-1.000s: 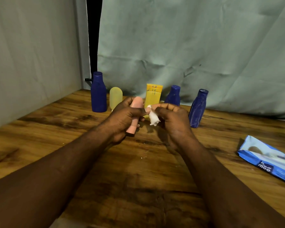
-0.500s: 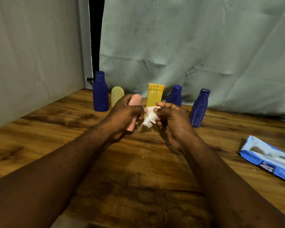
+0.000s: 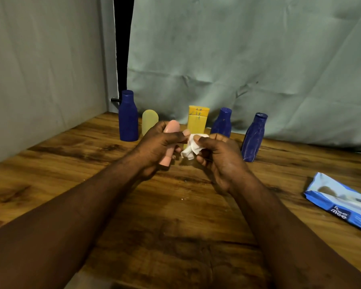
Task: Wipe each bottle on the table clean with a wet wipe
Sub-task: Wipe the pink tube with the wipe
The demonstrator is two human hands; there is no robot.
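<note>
My left hand (image 3: 157, 146) grips a slim pink bottle (image 3: 171, 130) held upright above the wooden table (image 3: 175, 215); its thumb tip also touches the wipe. My right hand (image 3: 219, 157) pinches a crumpled white wet wipe (image 3: 191, 148) just right of the pink bottle. Behind the hands stands a row: a tall dark blue bottle (image 3: 128, 117), a pale yellow bottle (image 3: 149, 120), a yellow-orange bottle (image 3: 197, 119), a blue bottle (image 3: 222, 123) and a leaning blue bottle (image 3: 253, 138).
A blue wet-wipe pack (image 3: 342, 202) lies at the table's right edge. Grey-green cloth (image 3: 238, 59) hangs behind the bottles and a grey wall (image 3: 44, 69) closes the left side. Bare wood lies in front of my forearms.
The wipe has been loosened from a tight wad into a looser bunch between both hands' fingertips. The pink bottle stays in my left hand, about where it was.
</note>
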